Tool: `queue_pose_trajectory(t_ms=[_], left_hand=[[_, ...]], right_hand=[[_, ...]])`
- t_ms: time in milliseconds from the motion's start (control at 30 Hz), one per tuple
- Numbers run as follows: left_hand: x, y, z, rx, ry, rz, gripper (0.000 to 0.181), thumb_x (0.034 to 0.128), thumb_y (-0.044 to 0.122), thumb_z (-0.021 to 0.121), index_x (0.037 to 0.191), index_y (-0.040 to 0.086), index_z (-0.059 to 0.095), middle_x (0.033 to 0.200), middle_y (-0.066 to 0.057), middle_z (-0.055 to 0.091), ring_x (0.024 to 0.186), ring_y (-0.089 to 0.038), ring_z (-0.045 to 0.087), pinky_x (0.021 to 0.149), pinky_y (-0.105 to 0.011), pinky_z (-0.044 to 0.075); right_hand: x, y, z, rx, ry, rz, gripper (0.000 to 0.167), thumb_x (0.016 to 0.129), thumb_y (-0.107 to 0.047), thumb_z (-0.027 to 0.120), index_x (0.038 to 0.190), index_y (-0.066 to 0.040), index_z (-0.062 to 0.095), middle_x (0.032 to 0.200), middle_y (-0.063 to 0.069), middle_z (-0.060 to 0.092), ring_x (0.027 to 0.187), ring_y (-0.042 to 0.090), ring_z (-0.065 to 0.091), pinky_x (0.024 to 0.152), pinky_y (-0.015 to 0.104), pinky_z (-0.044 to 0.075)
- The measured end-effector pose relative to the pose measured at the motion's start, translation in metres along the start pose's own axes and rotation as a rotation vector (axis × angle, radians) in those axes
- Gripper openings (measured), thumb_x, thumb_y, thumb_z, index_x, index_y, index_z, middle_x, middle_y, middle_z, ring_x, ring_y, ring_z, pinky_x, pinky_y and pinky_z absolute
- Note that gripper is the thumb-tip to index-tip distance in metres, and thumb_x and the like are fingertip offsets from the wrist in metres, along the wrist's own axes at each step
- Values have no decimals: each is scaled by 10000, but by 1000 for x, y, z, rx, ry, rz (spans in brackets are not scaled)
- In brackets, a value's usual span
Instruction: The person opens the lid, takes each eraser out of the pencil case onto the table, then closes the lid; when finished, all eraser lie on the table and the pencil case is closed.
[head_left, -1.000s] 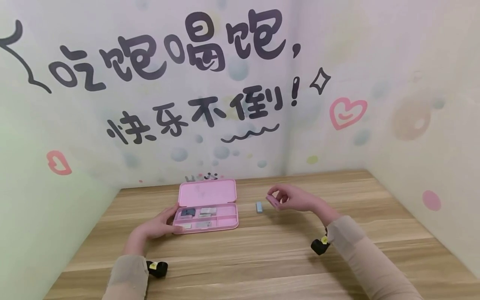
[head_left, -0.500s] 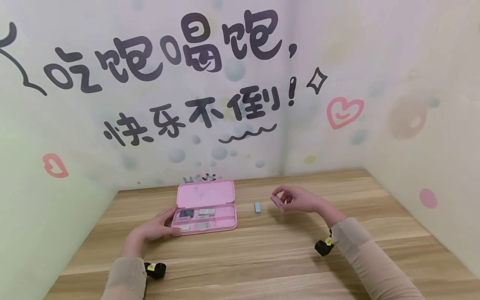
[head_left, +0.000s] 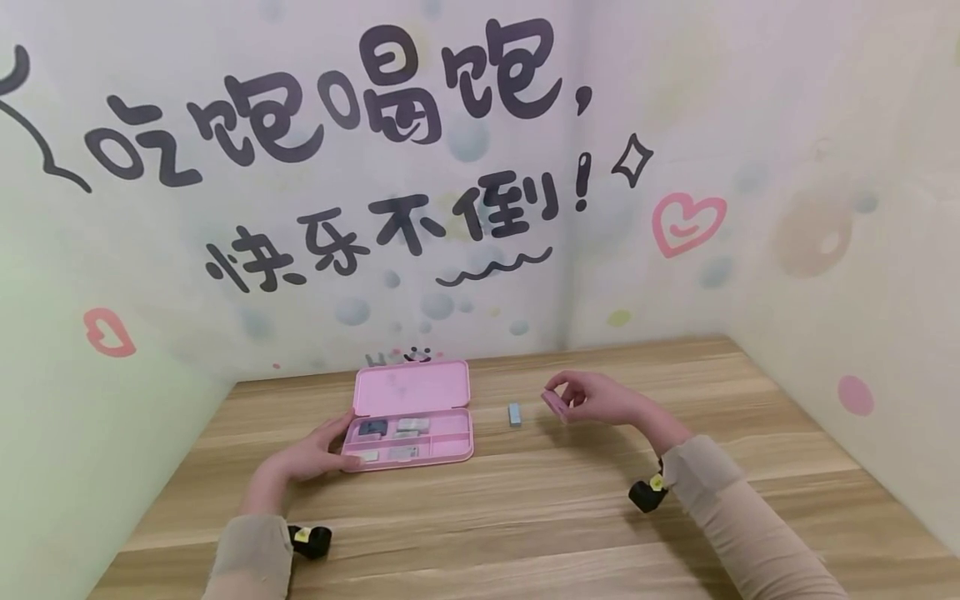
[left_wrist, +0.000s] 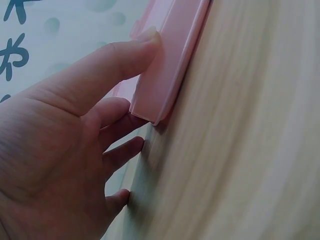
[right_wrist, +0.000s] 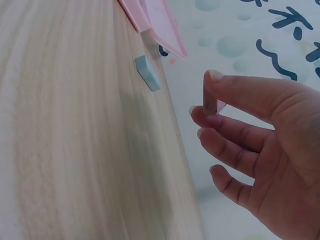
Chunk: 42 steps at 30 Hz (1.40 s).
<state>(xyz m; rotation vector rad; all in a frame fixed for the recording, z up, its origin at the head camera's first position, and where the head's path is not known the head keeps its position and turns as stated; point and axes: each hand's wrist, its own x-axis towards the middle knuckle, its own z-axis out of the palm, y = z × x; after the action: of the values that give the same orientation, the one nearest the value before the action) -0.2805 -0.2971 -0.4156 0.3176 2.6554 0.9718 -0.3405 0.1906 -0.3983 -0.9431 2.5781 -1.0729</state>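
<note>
A pink pencil case (head_left: pixel 452 457) stands with its lid raised at the back of the table. My left hand (head_left: pixel 311 452) grips its left end, thumb at the front edge and fingers along the side; in the left wrist view the thumb lies on the case wall (left_wrist: pixel 170 75). Inside the compartments are a dark piece (head_left: pixel 372 427) and several pale small blocks. My right hand (head_left: pixel 600 400) pinches a small pink eraser (head_left: pixel 555 406) between thumb and fingers, above the table. Left of that hand a light blue eraser (head_left: pixel 514 415) lies on the wood, seen also in the right wrist view.
The wood-grain table (head_left: pixel 465 533) meets a printed wall (head_left: pixel 525 317) right behind the case. Side walls stand at left and right. Each wrist carries a small black camera (head_left: pixel 311 542).
My right hand, with the pink eraser, has shifted slightly right, away from the blue eraser, and then stays still. My left hand keeps its place on the case. The head view has shifted slightly.
</note>
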Motion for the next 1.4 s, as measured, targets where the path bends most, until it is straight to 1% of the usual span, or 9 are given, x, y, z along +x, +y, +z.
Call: queue_pose_trajectory(t_ms=[167,267,367,500,700,933,1033,1200,1400], left_hand=[[-1,0,1,-15,-3,-17,1040,801,400,773,1549,53,139,1547,-313,105,1390,-528,90,1054,-694,140],[0,0,1,-22,-2,-22,1039,802,397,771,1551,61,134,1551,-306,100,1393,-523,86,1054,-696,138],[0,0,1,-14,0,-25,1040,802,403,769,1553,70,132,1552,-302,103,1392,-521,92,1052,-697,144],[1,-1,1,3,3,-28,1042,801,417,766,1555,79,131,1549,-309,102,1387,-530,96,1044,-704,150],[2,-4,1,2,-3,-28,1048,805,428,761,1556,77,120,1556,-299,91,1395,-519,84,1053,-697,138],[2,-2,1,-14,-3,-18,1041,804,409,765,1552,61,129,1550,-308,97,1392,-526,85,1051,-700,137],[1,0,1,-9,-1,-21,1038,805,410,764,1551,58,135,1549,-309,103,1392,-525,90,1053,-696,141],[0,0,1,6,2,-16,1031,809,413,761,1549,48,143,1548,-307,116,1391,-525,102,1052,-694,149],[1,-2,1,13,4,-30,1028,812,412,761,1551,59,141,1551,-305,105,1386,-530,102,1040,-705,155]], right_hand=[[4,4,6,-15,46,29,336,860,-168,715,1174,-123,602,854,-21,655,780,169,590,711,325,486],[7,6,11,-17,77,49,340,836,-189,733,1145,-117,612,826,-22,650,762,172,588,701,338,485],[10,6,17,-29,119,82,313,828,-211,738,1106,-121,624,796,-25,643,743,170,583,692,340,479],[16,7,24,-26,161,131,281,846,-245,726,1083,-126,632,785,-19,637,737,162,580,698,333,477],[24,11,31,3,169,168,325,834,-225,740,1109,-100,622,803,14,627,734,171,573,687,320,484],[29,13,35,3,185,170,373,800,-192,773,1106,-50,614,783,28,617,705,171,565,643,313,480],[31,13,38,14,185,185,379,797,-191,785,1105,-51,614,790,33,611,709,172,563,645,310,481],[31,13,41,22,184,207,361,802,-187,783,1095,-52,620,793,38,596,709,174,550,642,309,476],[32,14,45,13,203,214,323,809,-163,772,1077,-49,632,778,29,588,698,167,537,636,303,465]])
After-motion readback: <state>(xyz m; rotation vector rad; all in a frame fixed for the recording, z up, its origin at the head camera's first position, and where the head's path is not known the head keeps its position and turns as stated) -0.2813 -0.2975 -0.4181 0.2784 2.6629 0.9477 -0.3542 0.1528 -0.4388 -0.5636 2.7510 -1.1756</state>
